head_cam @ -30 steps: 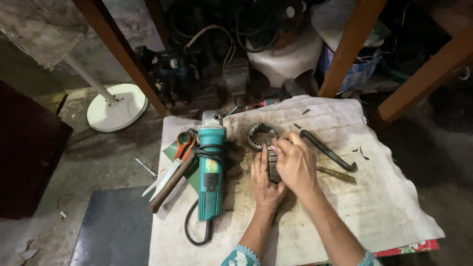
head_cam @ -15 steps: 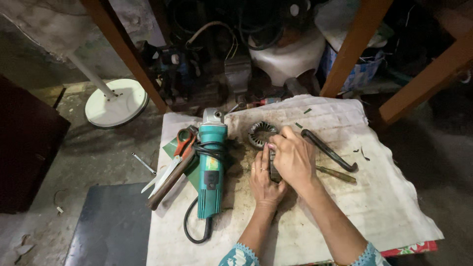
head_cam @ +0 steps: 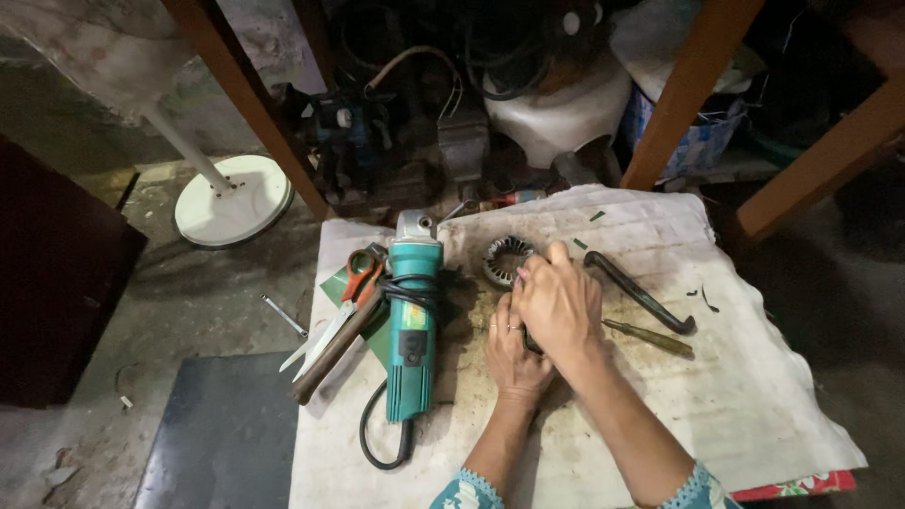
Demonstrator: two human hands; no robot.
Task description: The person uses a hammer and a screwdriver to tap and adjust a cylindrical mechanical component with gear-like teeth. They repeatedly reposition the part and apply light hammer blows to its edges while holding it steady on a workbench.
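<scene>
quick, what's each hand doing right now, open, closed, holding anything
Left hand: closed around a small dark part, mostly hidden.
Right hand: curled over the same part, fingertips by the ring-shaped motor piece.

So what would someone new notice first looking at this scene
The teal angle grinder lying lengthwise on the dirty white cloth stands out most, with orange-handled scissors just to its left. Beside it to the right, the left hand and right hand close together over a small dark part that they mostly hide, next to a round toothed metal ring. A bent black bar lies further right.
</scene>
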